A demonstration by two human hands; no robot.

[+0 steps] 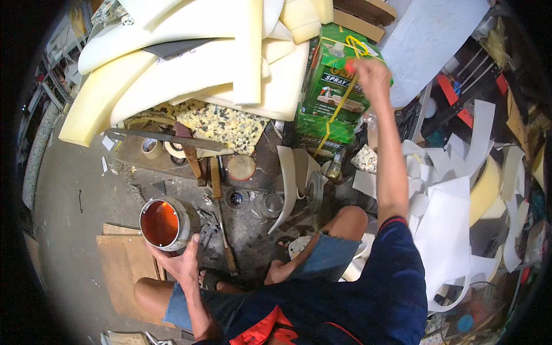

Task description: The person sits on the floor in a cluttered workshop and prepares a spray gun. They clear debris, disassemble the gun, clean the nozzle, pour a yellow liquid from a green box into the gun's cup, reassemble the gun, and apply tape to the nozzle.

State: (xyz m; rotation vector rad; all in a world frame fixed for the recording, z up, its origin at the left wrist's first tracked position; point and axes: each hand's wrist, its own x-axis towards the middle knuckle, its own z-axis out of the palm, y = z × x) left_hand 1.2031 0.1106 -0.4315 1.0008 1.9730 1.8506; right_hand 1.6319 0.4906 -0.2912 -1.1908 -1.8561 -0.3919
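My left hand [183,264] is closed around the lower side of a round metal can [186,219]. The can is tilted so its open mouth shows, with glossy orange-red liquid [158,223] inside. My right arm reaches far forward, and my right hand [374,79] is closed above a tall green carton [330,86] tied with yellow strap. At its fingertips is a small red piece [349,66], perhaps a cap; its kind is unclear. A loop of yellow strap [357,45] sticks up just beyond that hand.
Cream foam slabs [172,80] pile up at the far left and middle. Tape rolls [151,148], a hammer [216,178] and a glass jar [272,204] lie between me and the foam. White foam offcuts [445,224] heap on the right. Brown board [123,276] lies at left.
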